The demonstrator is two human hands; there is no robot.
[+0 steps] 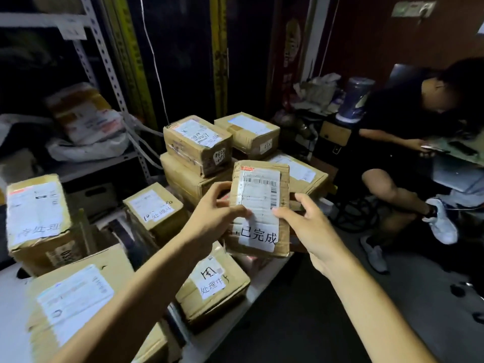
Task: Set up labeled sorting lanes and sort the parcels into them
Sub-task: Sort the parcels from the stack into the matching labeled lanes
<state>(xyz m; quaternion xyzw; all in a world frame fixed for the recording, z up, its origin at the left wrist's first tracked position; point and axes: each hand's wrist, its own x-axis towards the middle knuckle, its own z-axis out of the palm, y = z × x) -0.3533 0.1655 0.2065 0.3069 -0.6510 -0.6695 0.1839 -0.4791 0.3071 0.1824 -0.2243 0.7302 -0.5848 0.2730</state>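
The left hand (217, 208) and the right hand (306, 224) each have a closed grip on the flat brown cardboard parcel (258, 195), held face-up above the piled brown boxes (197, 142) on the white table (262, 280), probably to read its white handwritten label (258, 235).

Gripping a flat cardboard parcel (262, 184) above the bench (267, 273), tilted, with the left hand (217, 208) on its left edge and the right hand (303, 221) on its right edge, both thumbs pressed onto the printed shipping sticker. Near the parcel's lower end, a white label (258, 235) handwritten 已完成. Underneath, a box marked 处理中 (212, 286); far left, a box marked 待处理 (39, 218); behind, stacked boxes (197, 145). At left, a metal shelf (104, 48) with bagged packages. At right, a seated person (408, 121) in dark clothes, phone (429, 147) in hand.
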